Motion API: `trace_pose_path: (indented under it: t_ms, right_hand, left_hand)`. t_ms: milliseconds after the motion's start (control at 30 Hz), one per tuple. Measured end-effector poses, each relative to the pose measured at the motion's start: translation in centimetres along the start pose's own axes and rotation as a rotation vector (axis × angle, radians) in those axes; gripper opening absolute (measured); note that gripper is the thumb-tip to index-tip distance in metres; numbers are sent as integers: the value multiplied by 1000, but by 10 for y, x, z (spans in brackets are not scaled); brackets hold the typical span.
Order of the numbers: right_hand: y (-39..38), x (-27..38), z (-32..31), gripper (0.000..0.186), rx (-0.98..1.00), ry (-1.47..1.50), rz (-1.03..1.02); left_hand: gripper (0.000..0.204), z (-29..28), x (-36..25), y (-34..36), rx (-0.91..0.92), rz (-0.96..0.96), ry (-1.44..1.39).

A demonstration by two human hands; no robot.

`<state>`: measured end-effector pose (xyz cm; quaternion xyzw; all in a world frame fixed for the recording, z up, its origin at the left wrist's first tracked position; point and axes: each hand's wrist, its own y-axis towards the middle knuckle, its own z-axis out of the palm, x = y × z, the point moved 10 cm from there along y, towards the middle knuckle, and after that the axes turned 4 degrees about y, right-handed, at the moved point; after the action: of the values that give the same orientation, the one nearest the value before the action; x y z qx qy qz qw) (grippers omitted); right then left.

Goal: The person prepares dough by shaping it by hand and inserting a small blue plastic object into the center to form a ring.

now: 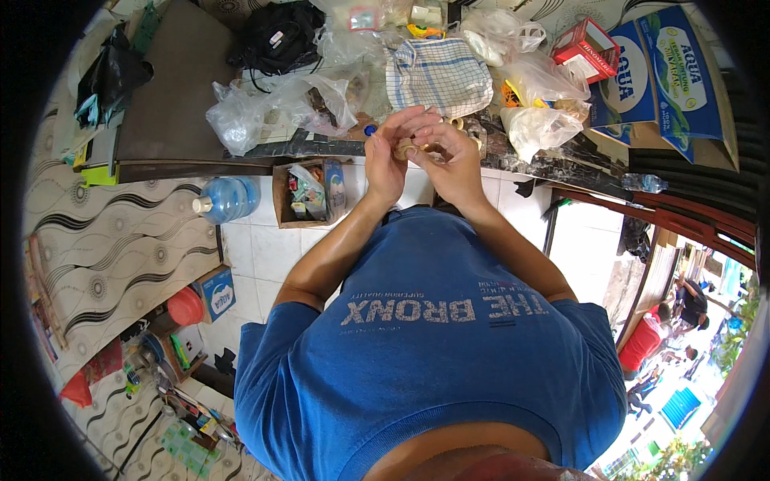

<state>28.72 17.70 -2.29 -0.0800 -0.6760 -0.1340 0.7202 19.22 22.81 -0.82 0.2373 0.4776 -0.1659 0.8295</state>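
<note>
My left hand [386, 164] and my right hand [455, 164] meet over the near edge of the worktop [341, 148]. Between their curled fingers sits a small tan, ring-like piece [405, 150]; its exact kind is too small to make out. The fingers of both hands close round it and partly hide it. Close to the left fingers lies a small blue cap [370, 130]. Beyond the fingertips a blue-and-white checked cloth [439, 78] is spread out. Some small pale round things [458, 123] show beside the right fingers.
Clear plastic bags [241, 120] lie left of the cloth, and a white filled bag [539, 132] lies right. A black bag [281, 36], a red box [585, 52] and blue cartons [686, 76] stand farther back. Below the edge are an open carton [282, 200] and a large water bottle [228, 200].
</note>
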Motion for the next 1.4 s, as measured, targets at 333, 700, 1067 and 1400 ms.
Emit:
trace_pose_path:
  t_ms: [333, 700, 1067, 1400]
  right_hand:
    - [-6, 57, -10, 10, -21, -343, -342]
    - [-9, 34, -16, 8, 130, -260, -190]
    - [-3, 30, -33, 10, 96, -344, -262]
    - [-2, 56, -36, 18, 105, -248, -149]
  left_hand:
    - [96, 31, -27, 16, -17, 125, 222]
    - [83, 33, 0, 15, 43, -24, 245]
    - [71, 32, 44, 4, -34, -202, -148]
    - [96, 48, 11, 22, -66, -18, 159]
